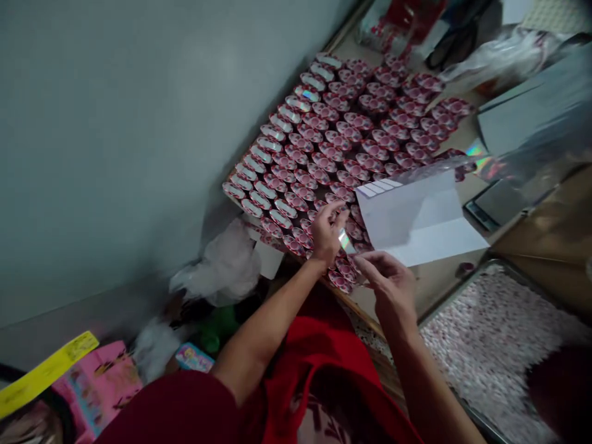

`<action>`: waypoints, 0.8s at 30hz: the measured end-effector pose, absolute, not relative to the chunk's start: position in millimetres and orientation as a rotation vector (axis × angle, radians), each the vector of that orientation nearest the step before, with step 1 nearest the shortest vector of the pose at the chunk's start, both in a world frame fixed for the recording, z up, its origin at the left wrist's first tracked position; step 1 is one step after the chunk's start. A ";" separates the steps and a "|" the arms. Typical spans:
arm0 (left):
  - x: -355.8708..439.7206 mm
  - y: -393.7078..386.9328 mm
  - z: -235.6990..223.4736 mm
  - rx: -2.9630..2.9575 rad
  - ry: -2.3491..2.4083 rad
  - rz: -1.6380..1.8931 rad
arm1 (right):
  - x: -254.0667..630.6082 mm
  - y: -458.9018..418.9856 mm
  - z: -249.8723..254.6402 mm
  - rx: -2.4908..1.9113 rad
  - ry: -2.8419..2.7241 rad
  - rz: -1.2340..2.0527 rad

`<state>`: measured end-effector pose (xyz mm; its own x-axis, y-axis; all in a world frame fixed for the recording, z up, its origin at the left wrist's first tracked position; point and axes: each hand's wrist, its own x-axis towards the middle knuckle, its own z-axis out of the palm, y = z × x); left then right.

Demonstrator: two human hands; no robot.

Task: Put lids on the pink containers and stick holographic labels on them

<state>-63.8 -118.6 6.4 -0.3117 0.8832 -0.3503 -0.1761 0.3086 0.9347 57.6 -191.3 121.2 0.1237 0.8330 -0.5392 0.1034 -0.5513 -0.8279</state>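
Rows of small oval red-and-pink packs cover the table, several at the left side with pale, shiny tops. Over the near packs is my left hand, its fingers loosely bent and apart with nothing visible in them. My right hand is just to the right, thumb and fingertips pinched at the lower end of a small shiny rainbow-tinted sticker. That sticker lies between my two hands. Beyond my right hand rests a folded white sheet with a row of pale strips along its upper left edge.
A tray of small pale-pink pieces stands at the right. Behind it are a dark flat device and clear plastic film. A grey wall borders the left. Crumpled plastic bags and a pink package lie below.
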 end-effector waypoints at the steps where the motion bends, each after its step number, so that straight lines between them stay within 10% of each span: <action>1: -82.6 -139.0 9.8 0.576 1.528 1.196 | 45.0 -189.7 116.0 -1.723 -0.799 1.606; 24: -208.9 -225.4 15.6 0.396 1.583 0.938 | -40.6 -218.4 40.2 -1.845 -0.801 1.656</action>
<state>-208.9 -225.4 15.6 -0.2489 0.7054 -0.6637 -0.2432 0.6178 0.7478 -40.6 -218.4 40.2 0.0727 0.7295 -0.6801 0.0801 -0.6840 -0.7251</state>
